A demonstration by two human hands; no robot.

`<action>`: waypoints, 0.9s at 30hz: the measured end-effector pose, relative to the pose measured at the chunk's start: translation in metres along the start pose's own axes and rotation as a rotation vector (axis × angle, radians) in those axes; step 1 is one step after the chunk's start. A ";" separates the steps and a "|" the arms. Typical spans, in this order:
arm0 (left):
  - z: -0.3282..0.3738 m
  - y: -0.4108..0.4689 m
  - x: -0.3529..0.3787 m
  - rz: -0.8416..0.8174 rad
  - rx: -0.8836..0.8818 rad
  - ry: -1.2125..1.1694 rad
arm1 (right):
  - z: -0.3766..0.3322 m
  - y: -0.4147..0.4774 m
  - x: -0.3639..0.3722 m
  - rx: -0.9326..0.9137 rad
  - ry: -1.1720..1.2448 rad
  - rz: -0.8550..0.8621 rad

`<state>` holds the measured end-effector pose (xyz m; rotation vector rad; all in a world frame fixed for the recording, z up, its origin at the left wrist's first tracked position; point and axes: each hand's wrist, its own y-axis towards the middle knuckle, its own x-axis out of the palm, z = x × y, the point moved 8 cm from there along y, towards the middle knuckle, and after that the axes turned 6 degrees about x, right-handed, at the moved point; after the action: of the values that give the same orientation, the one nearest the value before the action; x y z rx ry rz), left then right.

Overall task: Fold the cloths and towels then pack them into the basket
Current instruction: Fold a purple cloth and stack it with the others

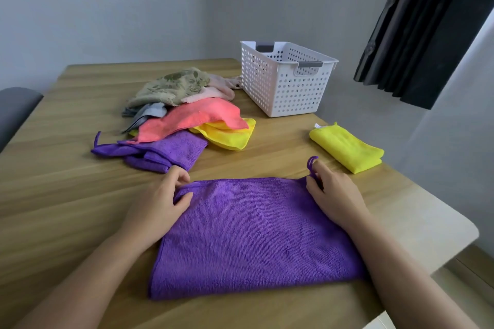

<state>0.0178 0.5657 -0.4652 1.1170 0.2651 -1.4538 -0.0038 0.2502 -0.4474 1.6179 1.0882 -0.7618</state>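
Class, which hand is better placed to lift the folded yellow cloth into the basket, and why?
Probably the right hand: the folded yellow cloth lies just beyond it, and the basket stands farther back on that side. The left hand would have to cross over the purple cloth.

Perhaps eight cloths (254,235), one basket (283,91)
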 end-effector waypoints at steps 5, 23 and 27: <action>-0.001 0.002 0.002 -0.005 0.026 -0.029 | 0.002 -0.003 -0.007 0.032 0.354 0.002; 0.002 -0.002 -0.025 0.255 0.064 -0.130 | 0.016 0.000 -0.017 0.064 0.348 0.155; 0.009 -0.004 -0.030 0.316 0.095 -0.115 | 0.013 0.002 -0.017 -0.013 0.215 0.170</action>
<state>0.0044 0.5798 -0.4401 1.0916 -0.0611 -1.2513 -0.0087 0.2329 -0.4357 1.7854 1.0861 -0.4762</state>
